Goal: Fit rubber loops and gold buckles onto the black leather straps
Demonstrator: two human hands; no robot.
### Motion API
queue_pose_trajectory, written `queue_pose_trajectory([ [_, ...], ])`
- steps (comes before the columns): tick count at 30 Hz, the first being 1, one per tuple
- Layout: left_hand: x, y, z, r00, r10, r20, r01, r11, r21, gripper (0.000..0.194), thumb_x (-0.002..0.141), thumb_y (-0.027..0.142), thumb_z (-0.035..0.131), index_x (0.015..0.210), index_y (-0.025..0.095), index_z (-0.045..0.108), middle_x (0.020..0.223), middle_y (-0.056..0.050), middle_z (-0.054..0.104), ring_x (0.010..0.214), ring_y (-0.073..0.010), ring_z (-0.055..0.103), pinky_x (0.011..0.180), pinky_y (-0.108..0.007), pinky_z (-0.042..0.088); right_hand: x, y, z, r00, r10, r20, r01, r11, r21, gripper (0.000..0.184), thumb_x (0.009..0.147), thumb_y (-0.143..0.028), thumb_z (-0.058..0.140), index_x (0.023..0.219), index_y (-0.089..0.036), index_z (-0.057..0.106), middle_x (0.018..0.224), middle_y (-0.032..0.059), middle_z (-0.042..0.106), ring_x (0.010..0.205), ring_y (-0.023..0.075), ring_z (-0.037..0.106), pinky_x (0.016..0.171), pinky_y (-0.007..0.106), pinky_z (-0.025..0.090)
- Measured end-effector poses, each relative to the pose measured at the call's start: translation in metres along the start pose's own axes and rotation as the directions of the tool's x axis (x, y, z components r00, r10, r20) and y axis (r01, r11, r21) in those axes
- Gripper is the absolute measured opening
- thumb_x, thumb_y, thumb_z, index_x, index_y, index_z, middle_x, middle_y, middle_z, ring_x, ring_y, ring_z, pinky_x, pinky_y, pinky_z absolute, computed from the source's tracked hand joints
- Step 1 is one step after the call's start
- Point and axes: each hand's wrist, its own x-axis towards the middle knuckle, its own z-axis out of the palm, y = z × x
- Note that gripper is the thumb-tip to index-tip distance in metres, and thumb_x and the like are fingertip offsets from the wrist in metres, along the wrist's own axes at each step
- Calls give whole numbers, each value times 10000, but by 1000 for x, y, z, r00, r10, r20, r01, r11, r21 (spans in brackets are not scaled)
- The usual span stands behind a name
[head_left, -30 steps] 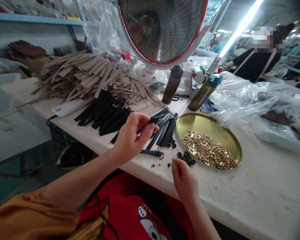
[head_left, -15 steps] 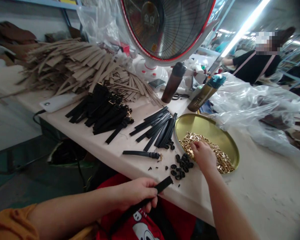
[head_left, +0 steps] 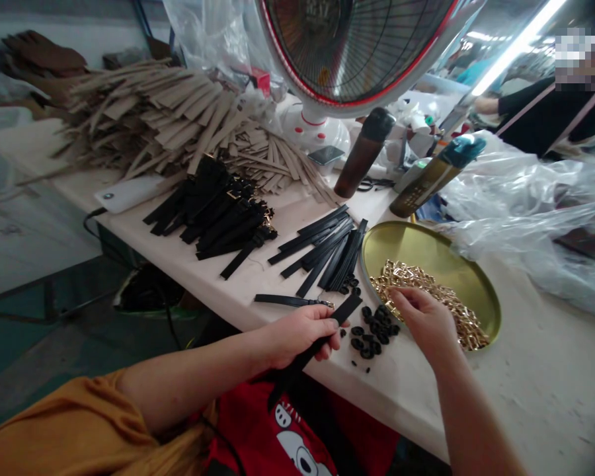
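Observation:
My left hand point(head_left: 310, 336) is closed round a flat black strap point(head_left: 346, 311), whose free end points up and right while the rest hangs toward my lap. Under the fingers on the table lies a strap with a buckle point(head_left: 282, 301), partly hidden. At the near left rim of the gold tray point(head_left: 426, 241), my right hand point(head_left: 424, 324) pinches a gold buckle point(head_left: 391, 308); the fingertips partly cover it. A heap of gold buckles point(head_left: 441, 291) fills the tray's lower part. Small black loops point(head_left: 371, 334) lie between my hands.
Loose black straps point(head_left: 322, 248) lie left of the tray, beside a pile of buckled straps point(head_left: 223, 215). Behind are grey-brown strips point(head_left: 163, 125), a fan point(head_left: 357, 53), a dark bottle point(head_left: 364, 152) and an olive bottle point(head_left: 431, 175). Clear plastic point(head_left: 540, 205) lies right; a person point(head_left: 535, 112) stands beyond.
My left hand came down from the strap pile with a black strap, then rose slightly over the table edge. My right hand went from the black loops to the tray and now draws toward its rim.

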Motion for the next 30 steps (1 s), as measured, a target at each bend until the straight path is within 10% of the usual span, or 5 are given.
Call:
queue_pose_trajectory([
  [4,2,-7,0,996,86,11,-87,996,27,163,766,278,503,827,127,491,595,48,478,423,-25,397,436,-163,293,-60,-29,26,977,115,180,-207,720,663,276,712,-419,603,856,-183,607,608,-20,526,539,110,464,521,237,378],
  [10,0,-24,-2,977,208,-52,-184,938,295,227,739,357,538,792,154,453,558,71,426,433,-45,349,417,-171,277,-102,-57,68,956,217,198,-267,362,893,174,699,-315,634,795,-213,532,651,-62,520,530,73,453,531,206,387],
  [16,-9,-25,0,899,434,-53,-296,693,657,151,724,250,500,788,134,573,733,1,577,706,-121,509,652,-216,379,-112,-52,78,944,242,222,-300,360,883,181,703,-333,627,795,-206,538,619,-66,508,505,67,416,493,187,352],
  [22,-5,-23,-7,991,123,-46,-91,896,435,154,707,305,494,714,151,505,437,89,329,382,-54,275,381,-189,209,-120,-42,58,902,126,412,-411,539,735,268,700,-440,629,698,-178,571,544,-49,467,512,86,399,503,205,340],
  [30,-5,-23,-16,996,-11,86,-19,938,346,138,687,272,508,633,167,437,404,95,327,343,-44,265,349,-191,170,-126,-34,40,917,-8,399,-293,665,687,167,692,-363,657,736,-203,646,908,27,620,833,171,543,734,278,428],
])
